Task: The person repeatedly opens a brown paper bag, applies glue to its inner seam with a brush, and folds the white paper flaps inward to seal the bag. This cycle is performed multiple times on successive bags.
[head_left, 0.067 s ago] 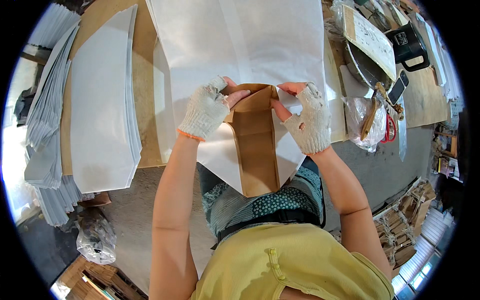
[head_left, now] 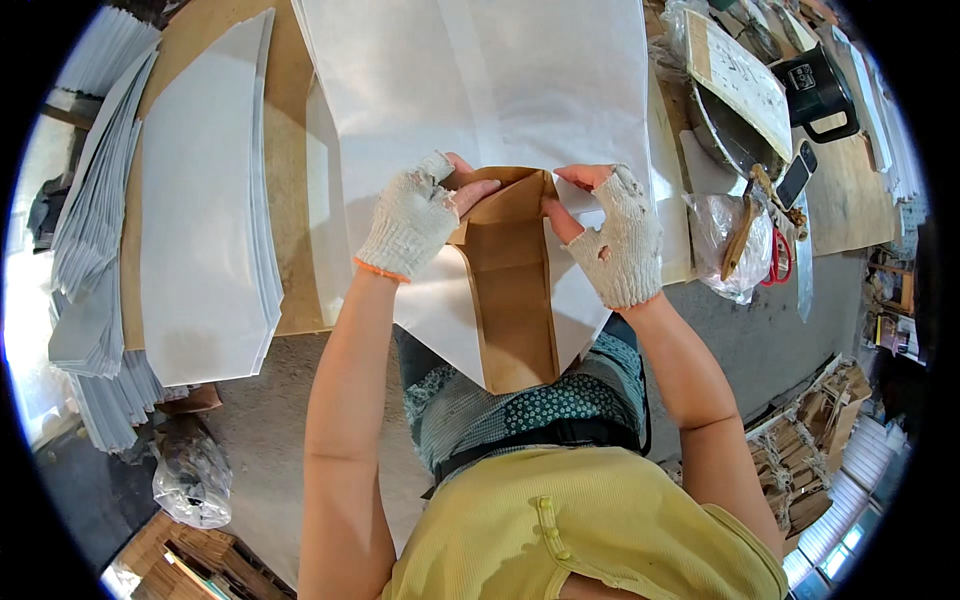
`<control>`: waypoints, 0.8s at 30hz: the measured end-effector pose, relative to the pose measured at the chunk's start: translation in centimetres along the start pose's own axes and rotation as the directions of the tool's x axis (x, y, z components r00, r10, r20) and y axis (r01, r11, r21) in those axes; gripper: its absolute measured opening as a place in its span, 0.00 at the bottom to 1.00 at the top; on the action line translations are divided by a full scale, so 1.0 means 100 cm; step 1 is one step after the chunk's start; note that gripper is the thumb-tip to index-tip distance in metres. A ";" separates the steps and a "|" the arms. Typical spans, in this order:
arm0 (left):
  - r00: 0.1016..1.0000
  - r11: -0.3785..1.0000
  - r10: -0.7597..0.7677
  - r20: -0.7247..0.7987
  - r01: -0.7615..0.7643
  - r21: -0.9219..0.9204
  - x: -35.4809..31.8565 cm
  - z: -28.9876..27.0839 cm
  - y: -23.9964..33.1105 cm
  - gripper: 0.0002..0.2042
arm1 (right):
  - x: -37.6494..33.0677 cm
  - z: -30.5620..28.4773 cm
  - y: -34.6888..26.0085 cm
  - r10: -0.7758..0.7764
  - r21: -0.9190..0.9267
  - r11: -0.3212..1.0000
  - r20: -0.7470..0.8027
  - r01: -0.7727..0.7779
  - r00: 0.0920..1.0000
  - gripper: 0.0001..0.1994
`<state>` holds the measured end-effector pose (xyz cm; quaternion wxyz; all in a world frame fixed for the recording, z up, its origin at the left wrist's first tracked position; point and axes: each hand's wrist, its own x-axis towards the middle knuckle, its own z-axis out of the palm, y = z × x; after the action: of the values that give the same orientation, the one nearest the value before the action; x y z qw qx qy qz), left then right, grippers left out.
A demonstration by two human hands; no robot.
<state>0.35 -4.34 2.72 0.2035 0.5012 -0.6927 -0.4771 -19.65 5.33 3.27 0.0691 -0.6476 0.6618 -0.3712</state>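
Two-handed work on one brown folded paper piece (head_left: 512, 285), which lies before me over white paper, its far end at the tabletop (head_left: 295, 200) and its near end reaching down toward my lap. The step in hand, I judge, is the shaping of the far end, where a flap stands slantwise between raised sides. My left grip (head_left: 410, 218) pinches the upper left corner, thumb laid on the flap and fingers behind. My right grip (head_left: 624, 238) has its thumb against the right edge and a finger at the upper corner; whether these press together I cannot tell. The next move calls, in my judgement, for level pressure at both corners, so that the crease runs square.

Count: two grips, each in a cut-off knitted glove; one brown piece; one broad white spread (head_left: 490, 85) beyond it; one white stack (head_left: 205, 200) at left, its sheets too close to number; at right, one black mug (head_left: 815, 95), one phone (head_left: 795, 180), one red-handled pair of scissors (head_left: 780, 258)
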 end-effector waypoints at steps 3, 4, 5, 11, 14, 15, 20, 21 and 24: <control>0.999 0.999 0.026 -0.025 -0.026 0.026 -0.001 0.002 -0.003 0.14 | 0.000 -0.001 -0.001 -0.020 -0.044 0.999 -0.003 0.019 1.000 0.14; 0.999 0.999 0.028 -0.026 -0.027 0.029 0.000 0.002 -0.004 0.14 | 0.001 -0.002 -0.003 -0.023 -0.078 0.997 0.001 0.023 1.000 0.14; 0.999 0.999 0.029 -0.027 -0.028 0.031 0.000 0.003 -0.005 0.14 | 0.001 -0.002 -0.003 -0.026 -0.112 0.993 0.006 0.026 1.000 0.14; 0.999 0.999 0.031 -0.030 -0.031 0.010 -0.003 0.003 0.000 0.13 | -0.001 -0.001 -0.003 -0.126 -0.150 0.981 -0.041 0.119 0.991 0.15; 1.000 1.000 0.019 -0.019 -0.019 -0.011 -0.002 0.004 0.000 0.12 | -0.003 -0.003 0.000 -0.126 -0.114 0.986 -0.046 0.120 0.991 0.14; 0.999 0.998 0.037 0.004 -0.037 -0.045 -0.003 0.003 0.000 0.12 | -0.003 -0.005 0.001 -0.122 -0.103 0.987 -0.011 0.120 0.992 0.14; 0.973 0.975 0.206 0.107 -0.195 -0.102 -0.010 -0.004 0.002 0.09 | 0.012 -0.023 0.000 0.105 0.128 0.982 0.222 -0.136 0.969 0.12; 0.966 0.969 0.224 0.131 -0.206 -0.136 -0.009 -0.001 0.001 0.09 | 0.014 -0.024 0.003 0.081 0.138 0.984 0.237 -0.116 0.968 0.11; 0.962 0.983 0.176 0.209 -0.161 -0.089 -0.006 0.004 0.009 0.10 | 0.017 -0.025 0.011 -0.042 0.178 0.984 0.280 -0.009 0.959 0.09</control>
<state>-0.16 -3.62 3.38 0.1847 0.3780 -0.7333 -0.5342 -22.20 4.66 5.14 0.2169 -0.6908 0.6041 -0.3330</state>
